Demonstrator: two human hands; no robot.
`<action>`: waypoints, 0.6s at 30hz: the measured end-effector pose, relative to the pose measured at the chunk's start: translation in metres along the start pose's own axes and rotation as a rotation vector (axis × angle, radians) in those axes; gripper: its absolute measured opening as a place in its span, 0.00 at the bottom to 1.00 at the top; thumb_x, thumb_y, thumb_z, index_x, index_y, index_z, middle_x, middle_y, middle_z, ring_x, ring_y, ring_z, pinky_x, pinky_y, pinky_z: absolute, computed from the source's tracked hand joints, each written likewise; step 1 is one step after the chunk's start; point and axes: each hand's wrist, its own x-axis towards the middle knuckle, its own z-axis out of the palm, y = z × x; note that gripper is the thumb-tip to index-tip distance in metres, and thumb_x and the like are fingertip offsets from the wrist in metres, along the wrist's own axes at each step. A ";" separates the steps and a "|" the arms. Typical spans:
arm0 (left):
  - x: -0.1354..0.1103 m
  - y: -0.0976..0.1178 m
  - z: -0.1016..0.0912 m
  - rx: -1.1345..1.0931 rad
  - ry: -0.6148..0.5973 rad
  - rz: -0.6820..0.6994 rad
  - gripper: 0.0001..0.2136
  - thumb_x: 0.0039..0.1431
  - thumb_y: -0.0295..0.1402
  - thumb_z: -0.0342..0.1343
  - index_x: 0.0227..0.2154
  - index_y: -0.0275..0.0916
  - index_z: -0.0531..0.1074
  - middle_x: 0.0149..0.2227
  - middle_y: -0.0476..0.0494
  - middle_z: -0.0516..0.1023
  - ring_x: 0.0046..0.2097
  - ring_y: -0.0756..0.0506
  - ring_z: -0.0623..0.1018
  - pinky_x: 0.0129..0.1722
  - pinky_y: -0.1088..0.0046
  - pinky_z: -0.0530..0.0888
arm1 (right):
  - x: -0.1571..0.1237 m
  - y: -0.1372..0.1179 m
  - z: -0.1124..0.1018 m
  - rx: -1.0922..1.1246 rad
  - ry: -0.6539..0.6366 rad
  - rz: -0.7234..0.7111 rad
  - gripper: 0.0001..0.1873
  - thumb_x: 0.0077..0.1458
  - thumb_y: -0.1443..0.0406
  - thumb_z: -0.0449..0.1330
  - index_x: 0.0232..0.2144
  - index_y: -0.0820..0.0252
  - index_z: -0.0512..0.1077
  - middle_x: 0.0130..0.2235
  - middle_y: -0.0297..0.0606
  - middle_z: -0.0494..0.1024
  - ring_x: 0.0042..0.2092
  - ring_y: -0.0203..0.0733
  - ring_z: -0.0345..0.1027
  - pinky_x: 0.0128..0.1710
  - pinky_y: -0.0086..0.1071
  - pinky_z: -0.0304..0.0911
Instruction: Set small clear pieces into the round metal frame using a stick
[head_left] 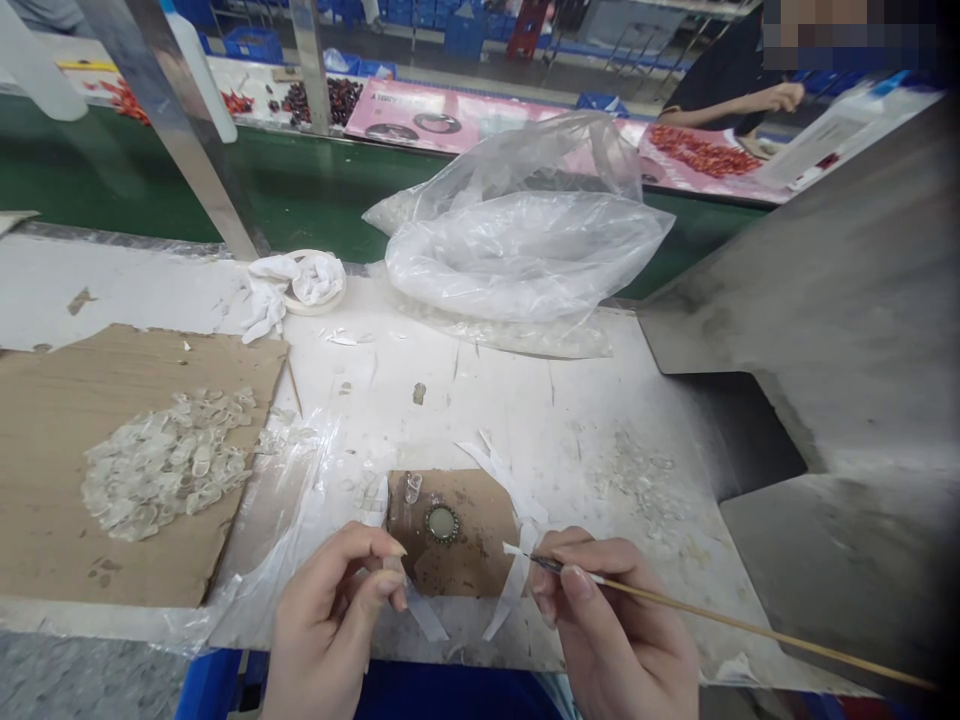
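My right hand [607, 610] pinches a thin wooden stick [720, 610] with a dark, wrapped front part and a whitish tip pointing left. My left hand [345, 610] is closed in a pinch, thumb near forefinger; what it holds, if anything, is too small to make out. Between both hands lies a brown cardboard piece [465, 565], edged by strips of white tape [514, 590]. A bottle cap [442, 523] rests on the cardboard, with a small clear piece [412, 487] at its upper left.
On the left, a larger cardboard sheet [45, 480] bears a heap of clear pieces [169, 465]. More clear bits [637, 475] lie at right. Behind are a clear plastic bag [525, 250] and a white cloth [270, 285]. A metal panel [840, 300] stands right; a person's arm [735, 105] shows beyond.
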 end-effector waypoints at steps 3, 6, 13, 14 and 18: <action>0.000 -0.001 -0.001 0.005 0.005 -0.002 0.12 0.61 0.47 0.62 0.32 0.44 0.78 0.21 0.55 0.72 0.16 0.55 0.58 0.15 0.79 0.58 | 0.001 0.000 -0.001 -0.012 -0.007 -0.016 0.05 0.62 0.62 0.65 0.33 0.54 0.78 0.28 0.35 0.76 0.27 0.35 0.66 0.25 0.28 0.64; -0.001 -0.001 -0.001 -0.002 0.014 -0.013 0.11 0.61 0.47 0.62 0.32 0.46 0.78 0.21 0.56 0.71 0.17 0.56 0.59 0.16 0.80 0.58 | 0.002 0.000 -0.002 -0.014 -0.008 -0.021 0.05 0.62 0.61 0.65 0.33 0.54 0.78 0.28 0.35 0.76 0.27 0.35 0.67 0.26 0.27 0.64; 0.000 0.002 0.000 -0.033 0.044 -0.041 0.13 0.60 0.48 0.63 0.31 0.44 0.78 0.21 0.56 0.70 0.21 0.53 0.70 0.19 0.81 0.63 | 0.006 0.004 -0.007 -0.030 0.017 -0.033 0.05 0.62 0.60 0.65 0.33 0.53 0.78 0.28 0.34 0.76 0.27 0.34 0.65 0.27 0.26 0.64; 0.002 0.002 -0.001 -0.031 0.060 -0.038 0.13 0.59 0.48 0.63 0.31 0.44 0.77 0.21 0.56 0.70 0.22 0.53 0.71 0.21 0.80 0.65 | 0.009 0.006 -0.009 -0.033 0.027 -0.035 0.05 0.62 0.60 0.65 0.33 0.53 0.78 0.27 0.33 0.76 0.27 0.34 0.65 0.27 0.26 0.64; 0.016 0.000 -0.010 0.019 0.109 0.015 0.15 0.59 0.50 0.63 0.32 0.43 0.76 0.20 0.56 0.71 0.22 0.52 0.72 0.26 0.78 0.69 | 0.027 0.017 -0.023 -0.067 0.066 -0.050 0.09 0.59 0.57 0.68 0.32 0.55 0.79 0.25 0.34 0.75 0.26 0.35 0.66 0.26 0.27 0.64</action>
